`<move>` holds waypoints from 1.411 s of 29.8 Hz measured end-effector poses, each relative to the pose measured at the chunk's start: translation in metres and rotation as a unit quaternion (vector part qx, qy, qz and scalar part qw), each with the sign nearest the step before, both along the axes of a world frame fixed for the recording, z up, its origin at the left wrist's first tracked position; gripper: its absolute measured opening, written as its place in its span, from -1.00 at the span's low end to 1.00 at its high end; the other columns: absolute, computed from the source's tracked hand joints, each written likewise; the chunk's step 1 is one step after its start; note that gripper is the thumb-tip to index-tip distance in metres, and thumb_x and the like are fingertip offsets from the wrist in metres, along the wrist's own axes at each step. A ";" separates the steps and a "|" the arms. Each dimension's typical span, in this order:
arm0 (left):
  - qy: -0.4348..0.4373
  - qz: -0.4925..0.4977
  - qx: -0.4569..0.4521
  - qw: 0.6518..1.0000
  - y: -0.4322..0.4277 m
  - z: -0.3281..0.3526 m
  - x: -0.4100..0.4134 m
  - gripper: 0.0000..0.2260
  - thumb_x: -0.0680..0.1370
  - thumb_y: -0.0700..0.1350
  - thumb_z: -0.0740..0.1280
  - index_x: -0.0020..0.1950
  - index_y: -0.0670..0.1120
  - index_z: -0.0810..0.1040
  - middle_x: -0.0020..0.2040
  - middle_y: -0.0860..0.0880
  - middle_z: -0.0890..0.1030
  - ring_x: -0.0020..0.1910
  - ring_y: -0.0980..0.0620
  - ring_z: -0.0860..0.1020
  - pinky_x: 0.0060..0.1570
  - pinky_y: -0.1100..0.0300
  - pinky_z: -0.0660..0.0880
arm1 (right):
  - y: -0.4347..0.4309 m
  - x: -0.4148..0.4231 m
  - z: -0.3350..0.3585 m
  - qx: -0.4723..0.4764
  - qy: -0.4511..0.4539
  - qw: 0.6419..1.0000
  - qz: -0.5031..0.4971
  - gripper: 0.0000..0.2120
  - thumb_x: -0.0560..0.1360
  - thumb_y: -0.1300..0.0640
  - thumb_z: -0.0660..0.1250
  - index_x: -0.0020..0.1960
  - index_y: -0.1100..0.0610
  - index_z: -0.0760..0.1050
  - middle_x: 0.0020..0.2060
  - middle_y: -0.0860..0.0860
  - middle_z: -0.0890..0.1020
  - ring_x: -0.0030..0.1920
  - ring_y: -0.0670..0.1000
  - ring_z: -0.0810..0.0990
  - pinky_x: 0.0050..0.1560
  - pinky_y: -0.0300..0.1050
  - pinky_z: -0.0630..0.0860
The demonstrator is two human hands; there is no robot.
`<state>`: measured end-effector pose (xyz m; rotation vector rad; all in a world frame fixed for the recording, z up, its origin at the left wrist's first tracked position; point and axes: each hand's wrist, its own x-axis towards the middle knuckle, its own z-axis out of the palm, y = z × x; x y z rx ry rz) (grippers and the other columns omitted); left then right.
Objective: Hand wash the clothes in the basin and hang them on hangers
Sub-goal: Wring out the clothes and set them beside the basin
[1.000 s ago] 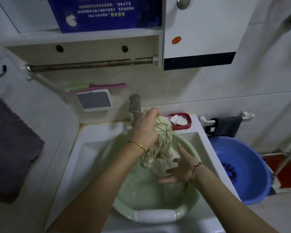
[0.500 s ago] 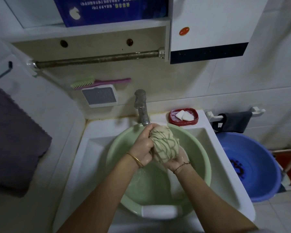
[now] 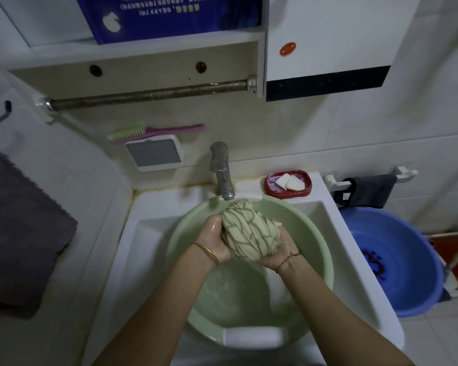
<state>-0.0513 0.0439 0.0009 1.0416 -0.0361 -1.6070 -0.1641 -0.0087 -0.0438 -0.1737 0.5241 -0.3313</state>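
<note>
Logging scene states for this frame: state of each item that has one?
patterned cloth: bunched, squeezed above the water
left hand: shut on cloth
right hand: shut on cloth
green basin: holds cloudy water
faucet: no water running
soap dish: holds two white pieces

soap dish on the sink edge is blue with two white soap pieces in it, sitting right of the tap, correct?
Not quite: the soap dish is red, not blue, as the head view shows. The rest holds: it holds two white soap pieces and sits on the sink edge, right of the tap.

bare forearms, gold bangle (image 3: pixel 205 250), thin cord bracelet (image 3: pixel 287 260)
</note>
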 end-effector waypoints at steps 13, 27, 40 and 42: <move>-0.058 0.170 -0.017 0.984 -0.019 -0.021 0.020 -0.49 0.41 -0.10 0.38 0.33 -0.21 0.44 0.12 -0.24 0.55 0.13 -0.21 0.54 0.14 -0.17 0.50 | -0.008 -0.012 -0.001 -0.058 0.069 0.996 -0.010 -0.56 0.42 0.00 0.28 0.22 0.22 0.56 0.14 0.21 0.61 -0.06 0.19 0.66 -0.12 0.14 0.62; -0.589 -0.342 -0.109 0.724 0.022 0.011 0.049 -0.47 0.30 -0.32 0.55 0.16 -0.02 0.43 -0.02 0.12 0.55 -0.07 0.22 0.54 -0.03 0.45 0.47 | -0.032 -0.029 0.000 -0.005 0.215 0.976 -0.043 -0.82 0.48 0.12 0.29 0.00 0.21 0.54 0.01 0.21 0.62 -0.03 0.24 0.58 -0.01 0.22 0.47; -0.109 0.053 0.058 0.991 0.006 -0.007 0.007 -0.55 0.52 0.19 0.26 -0.10 -0.19 0.66 -0.20 -0.16 0.69 -0.17 -0.12 0.66 -0.02 -0.07 0.51 | -0.001 -0.006 0.023 -0.486 0.323 0.797 -0.155 -0.70 0.31 0.21 0.55 -0.09 0.15 0.46 -0.18 0.10 0.63 -0.20 0.02 0.59 -0.11 -0.04 0.57; -0.040 0.042 0.048 0.997 0.004 -0.008 -0.004 -0.44 0.55 0.23 0.14 -0.23 -0.20 0.69 -0.25 -0.16 0.69 -0.29 -0.10 0.67 -0.08 0.00 0.52 | 0.005 0.000 0.025 -0.581 0.400 0.689 -0.165 -0.69 0.29 0.12 0.56 -0.27 0.09 0.40 -0.32 0.01 0.54 -0.29 -0.01 0.50 -0.20 -0.04 0.49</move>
